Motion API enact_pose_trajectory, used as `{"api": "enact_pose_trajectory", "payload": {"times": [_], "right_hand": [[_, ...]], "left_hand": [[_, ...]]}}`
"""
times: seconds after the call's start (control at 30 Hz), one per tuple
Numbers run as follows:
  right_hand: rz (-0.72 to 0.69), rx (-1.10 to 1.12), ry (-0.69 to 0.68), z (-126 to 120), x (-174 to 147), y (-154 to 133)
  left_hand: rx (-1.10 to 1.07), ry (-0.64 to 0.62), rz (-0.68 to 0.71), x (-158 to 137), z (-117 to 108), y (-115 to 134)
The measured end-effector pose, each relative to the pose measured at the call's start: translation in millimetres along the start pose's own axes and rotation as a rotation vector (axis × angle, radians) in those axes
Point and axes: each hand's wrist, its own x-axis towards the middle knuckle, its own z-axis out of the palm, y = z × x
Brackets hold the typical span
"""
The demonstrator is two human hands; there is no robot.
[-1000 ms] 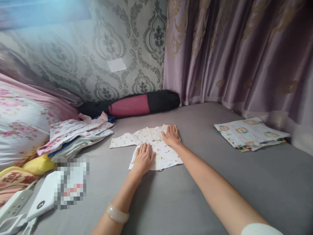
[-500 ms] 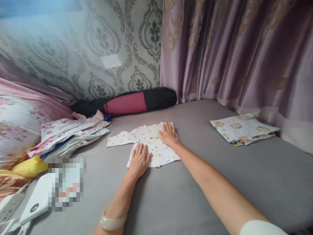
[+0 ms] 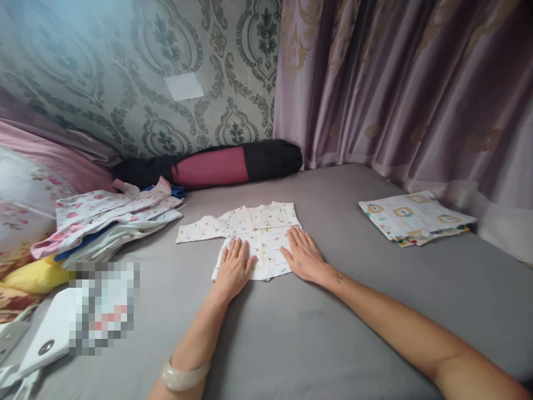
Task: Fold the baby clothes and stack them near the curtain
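A small white baby shirt [image 3: 245, 220] with a scattered print lies on the grey bed sheet [image 3: 333, 333]. One sleeve stretches out to the left; the right sleeve is folded across the upper part. My left hand [image 3: 235, 266] rests flat on the shirt's lower left part, fingers spread. On the lower right edge lies my right hand [image 3: 303, 253], palm down with its fingers stretched out. Neither hand grips the cloth. A pale bangle [image 3: 185, 376] circles my left wrist.
Several clothes lie in a pile [image 3: 112, 219] on the left, near a yellow cloth [image 3: 35, 275] and a white device [image 3: 52, 328]. Folded printed cloths [image 3: 416, 214] sit on the right. A black and red long bag [image 3: 208, 166] lies along the wall, beside the purple curtain [image 3: 375, 83].
My right hand has moved down from the shirt's upper right part to its lower right edge, uncovering the folded sleeve. My left hand stays on the shirt. The view has tilted slightly.
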Motion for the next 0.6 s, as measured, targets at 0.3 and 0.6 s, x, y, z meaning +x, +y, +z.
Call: {"api": "enact_pose_trajectory", "payload": {"times": [0.3,0.6], "right_hand": [[-0.017,-0.054,0.058,-21.4,21.8,-11.1],[0.156,0.021,-0.01,-15.9,112.2,-2.7]], "left_hand": [[-0.005,0.042,0.011,1.1,-1.0,-0.5],[-0.048,0.107,0.082,1.1,4.7,-2.6]]}}
